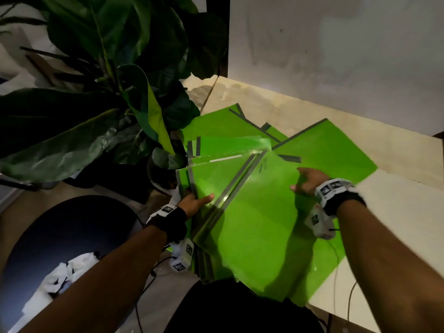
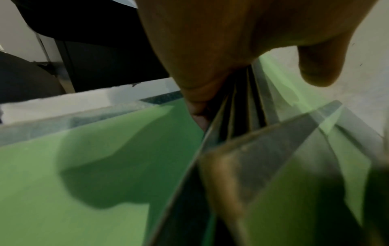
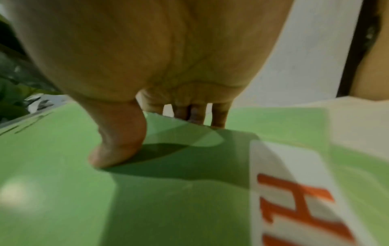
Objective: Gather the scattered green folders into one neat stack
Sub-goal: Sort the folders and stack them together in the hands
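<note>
Several green folders [image 1: 331,145] fan unsquared at centre frame: left grip [image 1: 194,203] clamps my bundle [image 1: 211,175], right grip [image 1: 306,182] pinches the top folder [image 1: 259,224] (others lie loose).

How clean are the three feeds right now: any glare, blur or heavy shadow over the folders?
Head view: dim room, plant nearly black, folders brightly lit, with a glare patch between the left hand and right hand. Left wrist view: soft focus, a dark hand shadow across the folders. Right wrist view: blurred, a shadow under the hand, the orange-lettered label smeared.
</note>
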Available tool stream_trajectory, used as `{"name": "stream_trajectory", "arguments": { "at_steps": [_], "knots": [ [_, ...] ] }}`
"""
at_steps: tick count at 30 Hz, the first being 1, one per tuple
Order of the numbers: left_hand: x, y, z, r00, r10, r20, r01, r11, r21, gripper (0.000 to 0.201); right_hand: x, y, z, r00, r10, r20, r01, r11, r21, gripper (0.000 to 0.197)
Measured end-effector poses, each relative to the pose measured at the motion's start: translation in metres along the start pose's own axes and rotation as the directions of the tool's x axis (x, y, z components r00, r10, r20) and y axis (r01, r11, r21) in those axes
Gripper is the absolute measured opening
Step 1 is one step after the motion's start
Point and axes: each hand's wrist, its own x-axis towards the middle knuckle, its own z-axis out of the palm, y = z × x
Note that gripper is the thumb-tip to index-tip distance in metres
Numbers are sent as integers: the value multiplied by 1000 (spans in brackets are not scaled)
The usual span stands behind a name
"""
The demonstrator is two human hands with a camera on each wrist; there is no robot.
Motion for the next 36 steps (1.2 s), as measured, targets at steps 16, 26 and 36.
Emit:
{"name": "stream_trajectory", "arguments": {
  "at_steps": [16, 26, 36],
  "knots": [
    [-6, -3, -3, 999, 54, 8, -54, 997, -58, 95, 11, -132, 9, 766, -598, -233, 473, 772, -425, 64],
    [-9, -1, 3, 994, 54, -97, -32, 977, 209, 77, 19, -65, 73, 925, 155, -348, -50, 955, 293, 64],
    [-8, -1, 8, 995, 10, -104, -7, 1000, 30, 52, 9, -37, 78, 901, 375, -218, -191, 795, 576, 47]
  ]
}}
